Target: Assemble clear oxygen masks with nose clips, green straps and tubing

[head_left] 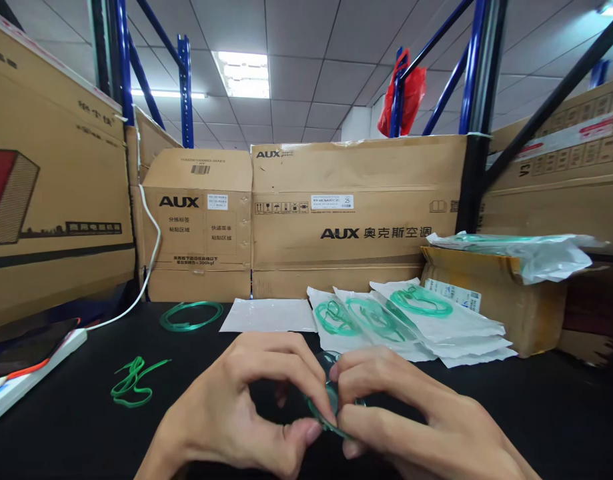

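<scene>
My left hand [246,407] and my right hand [411,420] meet low in the middle of the view, over the black table [561,427]. Both pinch a small clear green plastic piece [329,393] between their fingertips, which hide most of it. Just beyond the hands lies a fanned pile of white sealed packets [411,320] with green tubing inside. A single flat white packet [269,315] lies to their left.
A coil of green tubing [191,315] and a loose green strap [133,383] lie on the left. A phone [31,347] rests on a white power strip [16,383] at the far left. An open carton [496,293] holds more packets. Large AUX boxes [356,213] wall the back.
</scene>
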A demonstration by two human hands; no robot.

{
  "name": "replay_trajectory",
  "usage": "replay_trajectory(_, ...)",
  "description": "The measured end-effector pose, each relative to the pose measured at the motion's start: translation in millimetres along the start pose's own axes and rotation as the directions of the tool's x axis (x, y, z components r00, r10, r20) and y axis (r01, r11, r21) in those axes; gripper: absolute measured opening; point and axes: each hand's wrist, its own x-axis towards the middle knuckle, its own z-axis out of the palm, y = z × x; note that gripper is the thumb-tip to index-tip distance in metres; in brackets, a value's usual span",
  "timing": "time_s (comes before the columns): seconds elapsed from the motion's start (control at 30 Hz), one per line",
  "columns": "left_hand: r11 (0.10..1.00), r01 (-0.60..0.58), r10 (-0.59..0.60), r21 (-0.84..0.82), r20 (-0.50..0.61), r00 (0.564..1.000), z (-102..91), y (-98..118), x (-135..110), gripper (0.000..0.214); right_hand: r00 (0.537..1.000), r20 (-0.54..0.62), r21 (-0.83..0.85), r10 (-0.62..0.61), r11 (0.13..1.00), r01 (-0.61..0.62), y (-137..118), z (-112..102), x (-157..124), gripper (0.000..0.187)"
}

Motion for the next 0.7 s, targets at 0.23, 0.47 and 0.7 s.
replay_trajectory(0.23, 0.999, 0.003, -0.004, 0.037, 0.04, 0.999, -5.0, -2, 2, 0.018, 0.994, -0.093, 0.006, -0.063, 0.998, 0.064, 3, -5, 3, 0.028)
replay_trajectory(0.47, 1.0, -0.024, 0.024, -0.018, 0.007, 1.0, -6.4, -3, 2, 0.027, 0.998, -0.058, 0.119, -0.026, 0.992, 0.032, 14, -3, 4, 0.046)
replay_trajectory(0.7, 0.997, -0.065, 0.065, 0.028, -0.015, 0.998, -6.2, -3, 2, 0.027, 0.998, -0.054, 0.249, 0.025, 0.968, -0.011, 11, -1, 10, 0.038)
